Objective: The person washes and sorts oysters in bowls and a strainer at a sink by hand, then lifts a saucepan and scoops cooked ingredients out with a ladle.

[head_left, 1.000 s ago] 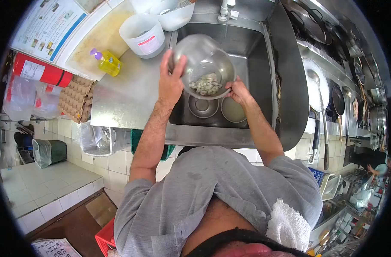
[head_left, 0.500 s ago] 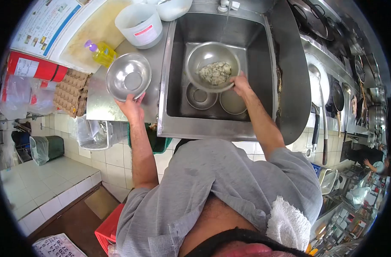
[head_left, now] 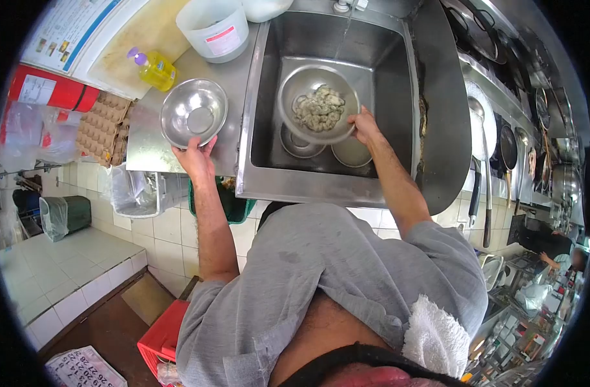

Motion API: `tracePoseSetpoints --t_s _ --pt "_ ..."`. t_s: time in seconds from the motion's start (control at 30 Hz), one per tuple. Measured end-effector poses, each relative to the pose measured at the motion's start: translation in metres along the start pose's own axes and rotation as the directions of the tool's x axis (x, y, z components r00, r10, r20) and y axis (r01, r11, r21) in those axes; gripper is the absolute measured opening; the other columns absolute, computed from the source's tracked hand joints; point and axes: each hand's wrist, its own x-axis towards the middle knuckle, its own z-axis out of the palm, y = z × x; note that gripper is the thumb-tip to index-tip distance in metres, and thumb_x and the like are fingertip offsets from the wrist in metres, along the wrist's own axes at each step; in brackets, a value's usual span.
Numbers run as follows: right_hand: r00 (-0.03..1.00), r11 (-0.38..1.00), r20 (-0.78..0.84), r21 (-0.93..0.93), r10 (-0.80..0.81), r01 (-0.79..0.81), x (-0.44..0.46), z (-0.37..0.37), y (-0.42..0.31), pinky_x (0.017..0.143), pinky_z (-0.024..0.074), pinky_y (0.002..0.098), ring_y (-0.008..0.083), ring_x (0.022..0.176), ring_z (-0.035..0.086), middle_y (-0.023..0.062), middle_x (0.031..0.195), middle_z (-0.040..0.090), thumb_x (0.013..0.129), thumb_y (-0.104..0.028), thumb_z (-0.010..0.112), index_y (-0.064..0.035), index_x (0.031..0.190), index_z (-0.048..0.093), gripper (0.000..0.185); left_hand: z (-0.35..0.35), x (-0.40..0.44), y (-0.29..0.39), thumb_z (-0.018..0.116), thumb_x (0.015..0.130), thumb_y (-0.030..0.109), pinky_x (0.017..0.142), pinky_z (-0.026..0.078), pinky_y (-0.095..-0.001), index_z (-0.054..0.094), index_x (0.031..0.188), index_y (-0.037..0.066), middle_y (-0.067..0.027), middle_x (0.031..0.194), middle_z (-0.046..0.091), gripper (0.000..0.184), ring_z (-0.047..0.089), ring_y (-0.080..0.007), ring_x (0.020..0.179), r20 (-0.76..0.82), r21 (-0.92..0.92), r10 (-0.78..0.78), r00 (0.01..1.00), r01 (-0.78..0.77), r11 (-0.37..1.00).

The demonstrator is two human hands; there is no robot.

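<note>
My left hand grips the near rim of a shiny metal bowl at the counter's left side; nothing shows inside it. Over the sink, my right hand is closed on the right rim of a larger metal bowl. Wet, grey-white pieces that look like peeled shrimp lie heaped in this bowl. Beneath it on the sink floor sit two more metal bowls: a left one, partly covered by the held bowl, and a right one with cloudy liquid.
The steel sink has a tap at its far wall, running a thin stream. A white tub, a yellow soap bottle and egg trays stand to the left. Pans and a long ladle lie at right.
The bowl in my right hand has shifted slightly left, and the pieces in it have moved up and spread. My left hand keeps its hold on the other bowl, nearly still.
</note>
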Motion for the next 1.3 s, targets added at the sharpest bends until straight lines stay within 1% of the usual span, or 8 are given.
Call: tracePoseSetpoints --t_s 0.07,0.17,0.3,0.4,0.47,0.67,1.07,1.3 --pt "0.974 0.993 -0.22 0.115 0.051 -0.026 0.02 -0.005 0.015 0.06 0.0514 0.0474 0.0349 0.083 0.056 0.0202 0.102 0.049 0.073 0.008 0.046 -0.003 0.123 0.029 0.053 -0.002 0.001 -0.001 0.048 0.072 -0.009 0.07 0.057 -0.044 0.02 0.13 0.007 -0.017 0.124 0.037 0.066 0.054 -0.0312 0.099 0.0 -0.007 -0.018 1.0 0.018 1.0" --pt "0.995 0.991 0.101 -0.128 -0.014 0.027 0.002 -0.002 0.003 0.059 0.052 0.0454 0.0337 0.085 0.057 0.0207 0.107 0.05 0.073 0.008 0.045 -0.0031 0.125 0.03 0.055 -0.004 0.001 -0.003 0.05 0.072 -0.008 0.068 0.057 -0.042 0.021 0.129 0.007 -0.017 0.124 0.037 0.065 0.053 -0.0301 0.099 -0.005 -0.026 -0.012 1.0 0.012 1.0" --pt "0.996 0.997 -0.066 0.04 -0.06 0.063 -0.011 0.01 0.0 0.059 0.0523 0.0429 0.0305 0.084 0.059 0.0199 0.106 0.051 0.073 0.008 0.045 -0.0032 0.124 0.035 0.053 -0.018 0.016 -0.009 0.052 0.073 -0.005 0.078 0.052 -0.0425 0.023 0.129 0.005 -0.0166 0.124 0.037 0.064 0.049 -0.0323 0.105 -0.048 0.104 0.003 0.999 0.002 0.995" --pt "0.997 0.993 0.021 -0.094 -0.072 0.073 -0.028 0.017 -0.011 0.063 0.0547 0.0428 0.0286 0.083 0.059 0.0174 0.107 0.052 0.073 0.007 0.043 -0.004 0.124 0.037 0.052 -0.022 0.025 -0.015 0.059 0.073 0.001 0.09 0.039 -0.0456 0.025 0.128 0.003 -0.0163 0.122 0.038 0.065 0.045 -0.0339 0.107 -0.249 0.457 0.318 0.915 -0.178 0.871" --pt "0.996 0.992 0.015 -0.092 -0.086 0.087 -0.047 0.029 -0.02 0.059 0.0525 0.042 0.028 0.082 0.059 0.0188 0.103 0.053 0.072 0.007 0.046 -0.0028 0.121 0.04 0.051 0.015 -0.009 0.01 0.065 0.072 0.01 0.095 0.027 -0.0465 0.034 0.123 -0.001 -0.0179 0.12 0.038 0.061 0.044 -0.0332 0.105 0.229 0.872 0.853 0.469 -0.488 0.034" --pt "0.994 0.993 0.074 -0.084 -0.075 0.081 -0.068 0.044 -0.024 0.054 0.0526 0.0379 0.0269 0.077 0.059 0.0174 0.101 0.054 0.073 0.006 0.046 0.0001 0.12 0.039 0.049 0.11 -0.061 -0.043 0.063 0.072 0.021 0.08 0.031 -0.041 0.065 0.08 0.017 -0.0024 0.091 0.052 0.009 0.045 -0.0215 0.095 0.896 0.391 0.22 0.385 -0.92 0.018" --pt "0.987 0.992 0.136 -0.073 -0.088 0.098 -0.09 0.055 -0.033 0.055 0.0538 0.0343 0.0232 0.079 0.059 0.0136 0.099 0.055 0.073 0.006 0.046 -0.0026 0.121 0.041 0.049 0.13 -0.036 -0.088 0.06 0.074 0.023 0.078 0.029 -0.0408 0.067 0.08 0.015 -0.0029 0.088 0.055 0.012 0.047 -0.0213 0.092 0.873 0.419 -0.092 0.48 -0.831 -0.366" --pt "0.99 0.996 0.135 -0.079 -0.04 0.051 -0.09 0.052 -0.031 0.06 0.0539 0.0361 0.0221 0.083 0.058 0.0114 0.101 0.055 0.074 0.005 0.047 -0.0047 0.122 0.041 0.05 0.125 -0.025 -0.083 0.056 0.077 0.02 0.068 0.041 -0.043 0.065 0.082 0.01 -0.0095 0.082 0.056 0.014 0.055 -0.0292 0.081 0.892 0.423 -0.078 0.445 -0.883 -0.203"
